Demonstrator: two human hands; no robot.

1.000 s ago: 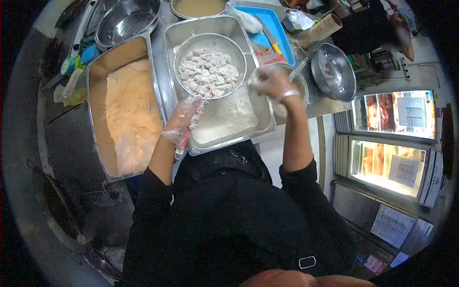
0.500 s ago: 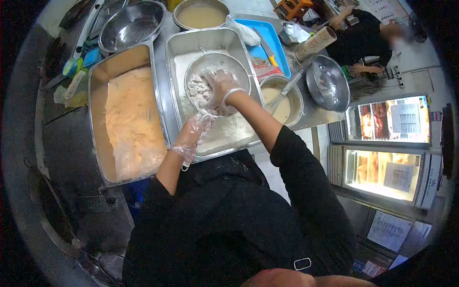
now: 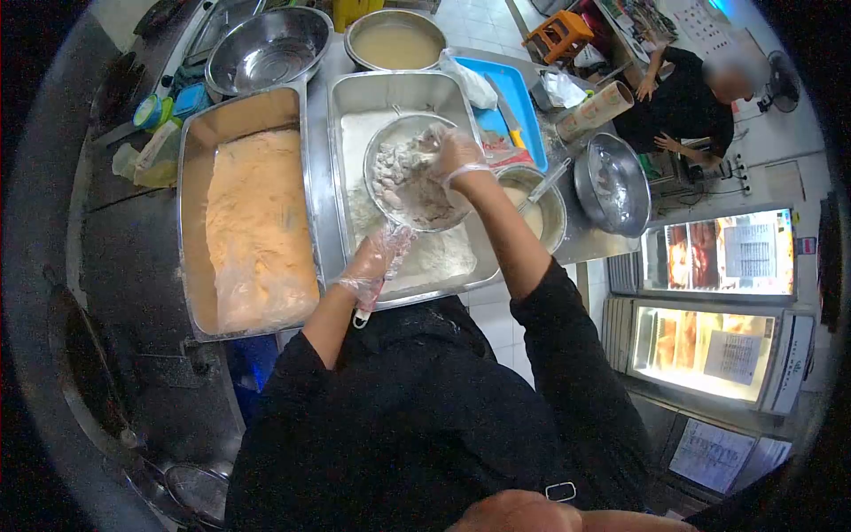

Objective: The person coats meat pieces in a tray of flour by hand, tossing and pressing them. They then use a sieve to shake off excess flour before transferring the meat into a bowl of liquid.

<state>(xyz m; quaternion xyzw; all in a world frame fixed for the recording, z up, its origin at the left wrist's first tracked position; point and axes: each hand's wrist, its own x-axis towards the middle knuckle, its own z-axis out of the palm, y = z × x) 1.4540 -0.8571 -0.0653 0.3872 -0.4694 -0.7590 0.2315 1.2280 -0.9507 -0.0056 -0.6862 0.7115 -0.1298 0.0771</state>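
Observation:
A round mesh strainer (image 3: 417,222) sits over a steel pan (image 3: 341,93) of white flour (image 3: 448,257). Flour-coated pieces (image 3: 394,168) lie bunched on its left side, with brownish mesh showing below them. My left hand (image 3: 381,253), in a clear plastic glove, is closed around the strainer's handle, whose red and white end (image 3: 362,316) sticks out below. At the strainer's right rim is my gloved right hand (image 3: 457,155), fingers curled inward next to floured pieces. What those fingers hold, if anything, is hidden.
On the left stands a pan (image 3: 191,222) of orange-tinted breading (image 3: 261,222). Behind are a steel bowl (image 3: 270,53) and a pot of cloudy liquid (image 3: 394,44). Rightward: a blue tray (image 3: 532,124) with a knife (image 3: 505,111), batter with a whisk (image 3: 545,182), another bowl (image 3: 612,191). A person (image 3: 678,106) is beyond.
My right hand has moved from among the pieces to the strainer's right rim. The pieces now sit more to the left, baring mesh. The view has shifted slightly.

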